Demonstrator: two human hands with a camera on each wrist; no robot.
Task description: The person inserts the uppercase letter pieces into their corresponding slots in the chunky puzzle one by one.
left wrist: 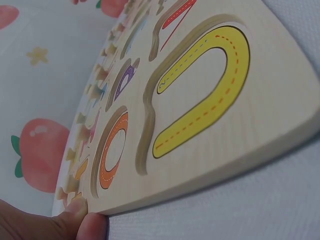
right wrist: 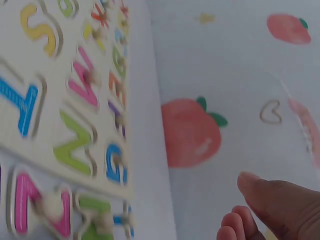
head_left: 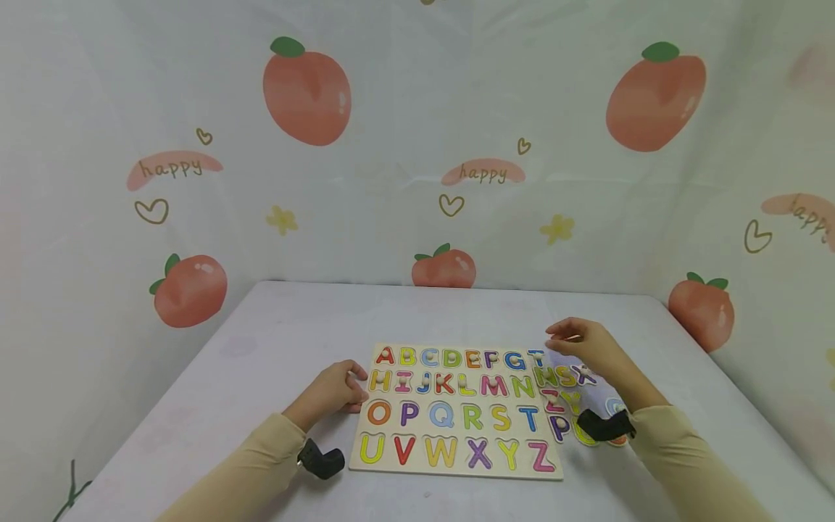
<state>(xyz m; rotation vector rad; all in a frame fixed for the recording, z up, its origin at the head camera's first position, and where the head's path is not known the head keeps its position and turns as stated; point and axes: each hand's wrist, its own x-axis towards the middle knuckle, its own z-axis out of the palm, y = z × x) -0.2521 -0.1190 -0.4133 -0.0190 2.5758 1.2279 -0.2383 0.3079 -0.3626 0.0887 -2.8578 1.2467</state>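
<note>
A wooden alphabet puzzle board (head_left: 457, 470) lies flat, knobbed letters filling its top row and H to M in the second row. The N recess (right wrist: 75, 145) and the two lower rows show only printed shapes, including the yellow U recess (left wrist: 237, 65). My left hand (head_left: 335, 388) grips the board's left edge, thumb (left wrist: 77, 206) on top and a finger at the side. Raised behind the loose letters, my right hand (head_left: 583, 344) has its fingers loosely bent with nothing between them. Closest to its fingertips is the blue T piece (head_left: 536, 354).
Several loose knobbed letters lie along the board's right side, among them a green N (head_left: 545, 376), an S (head_left: 565, 375), an X (head_left: 586, 374), a pink Z (head_left: 551, 401) and a purple P (head_left: 559, 428). A fruit-patterned curtain (head_left: 391, 217) hangs behind the white table (head_left: 313, 312).
</note>
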